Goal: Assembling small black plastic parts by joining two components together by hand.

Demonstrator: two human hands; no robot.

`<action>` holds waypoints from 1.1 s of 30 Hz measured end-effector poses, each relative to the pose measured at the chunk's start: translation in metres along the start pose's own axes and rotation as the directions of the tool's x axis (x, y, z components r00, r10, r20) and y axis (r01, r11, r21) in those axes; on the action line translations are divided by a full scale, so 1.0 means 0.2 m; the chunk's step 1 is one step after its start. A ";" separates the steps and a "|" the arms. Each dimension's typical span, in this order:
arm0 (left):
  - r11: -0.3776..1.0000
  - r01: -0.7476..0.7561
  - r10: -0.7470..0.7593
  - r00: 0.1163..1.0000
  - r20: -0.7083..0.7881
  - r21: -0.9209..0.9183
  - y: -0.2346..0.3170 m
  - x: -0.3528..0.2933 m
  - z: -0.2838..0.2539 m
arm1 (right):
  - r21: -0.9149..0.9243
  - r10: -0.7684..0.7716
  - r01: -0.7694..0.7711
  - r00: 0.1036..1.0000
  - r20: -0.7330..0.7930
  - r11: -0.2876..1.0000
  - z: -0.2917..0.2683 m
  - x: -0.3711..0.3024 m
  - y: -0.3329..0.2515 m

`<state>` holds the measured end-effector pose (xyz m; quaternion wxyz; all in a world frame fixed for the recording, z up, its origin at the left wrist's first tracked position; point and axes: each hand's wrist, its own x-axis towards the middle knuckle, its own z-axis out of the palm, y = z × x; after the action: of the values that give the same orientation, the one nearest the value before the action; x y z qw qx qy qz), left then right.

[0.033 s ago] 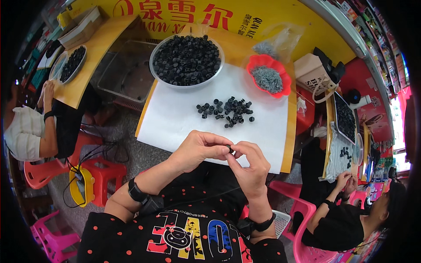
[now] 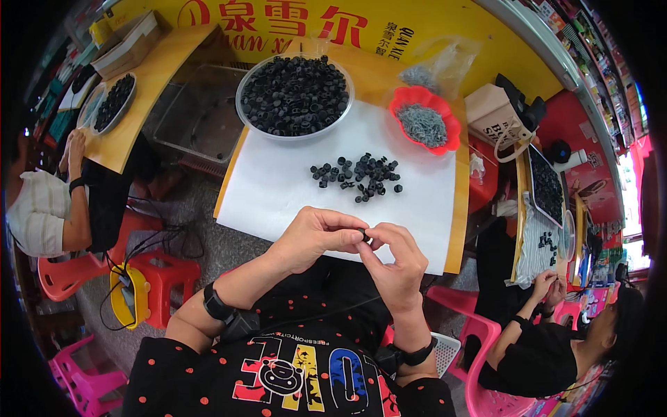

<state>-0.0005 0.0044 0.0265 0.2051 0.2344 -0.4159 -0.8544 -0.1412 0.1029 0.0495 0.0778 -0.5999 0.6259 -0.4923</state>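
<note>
Both hands meet just off the near edge of the white rectangular sheet (image 2: 278,187). My left hand (image 2: 313,240) pinches a small black plastic part (image 2: 365,237) between thumb and index finger. My right hand (image 2: 394,267) pinches the same part from the right, thumb and index fingertip on it. Part is mostly covered by fingers; can't tell its exact shape or orientation.

Far of my hands, on the sheet: loose cluster of small black round plastic parts (image 2: 372,170), some touching, a few apart. Far left: round clear plastic tub (image 2: 292,137), heaped with similar black parts. Far right: red scalloped plastic bowl (image 2: 453,132) with thin grey pieces (image 2: 422,124) in it; clear plastic bag (image 2: 455,55) just beyond. All on the yellow-brown wooden table (image 2: 458,222).

Co-workers sit at separate tables left and right, well apart from my hands.
</note>
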 end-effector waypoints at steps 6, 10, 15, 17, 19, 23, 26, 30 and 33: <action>0.998 0.035 -0.036 0.999 -0.036 -0.046 -0.02 0.02 -0.01 | 0.011 -0.014 0.014 1.000 -0.016 1.000 0.03 -0.01 0.06; 0.994 0.098 -0.098 0.995 -0.005 -0.044 -0.05 0.01 -0.04 | 0.017 -0.024 0.023 0.998 0.051 1.000 0.04 -0.03 0.07; 0.991 0.129 -0.129 0.992 0.013 -0.032 -0.07 0.00 -0.05 | 0.023 0.025 -0.027 0.993 0.114 0.999 0.04 -0.07 0.09; 0.989 0.146 -0.146 0.989 0.006 -0.023 -0.07 0.01 -0.06 | 0.033 0.041 -0.046 0.990 0.134 0.998 0.00 -0.04 0.08; 0.961 0.185 -0.184 0.983 0.024 -0.208 -0.08 0.02 -0.10 | 0.082 0.043 -0.053 0.991 0.126 0.995 -0.09 0.08 -0.03; 0.943 0.183 -0.176 0.983 0.052 -0.277 -0.03 0.05 -0.11 | 0.209 -0.177 0.168 0.984 0.023 0.963 -0.41 0.18 -0.38; 0.937 0.113 -0.117 0.993 0.006 -0.329 0.01 0.01 -0.17 | 0.312 -0.146 0.139 0.989 0.000 0.940 -0.70 -0.10 -0.32; 0.946 0.071 -0.082 0.996 -0.022 -0.316 0.02 0.03 -0.17 | 0.431 -0.132 0.137 0.990 -0.041 0.892 -0.86 -0.26 -0.28; 0.954 0.050 -0.070 0.996 -0.058 -0.294 0.01 0.02 -0.18 | 0.543 -0.127 0.140 0.990 -0.062 0.828 -0.89 -0.27 -0.23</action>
<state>0.0167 -0.0218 0.0066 0.2255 0.2428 -0.2705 -0.9039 -0.2180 0.2510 0.1456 0.2039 -0.5891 0.4170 -0.6614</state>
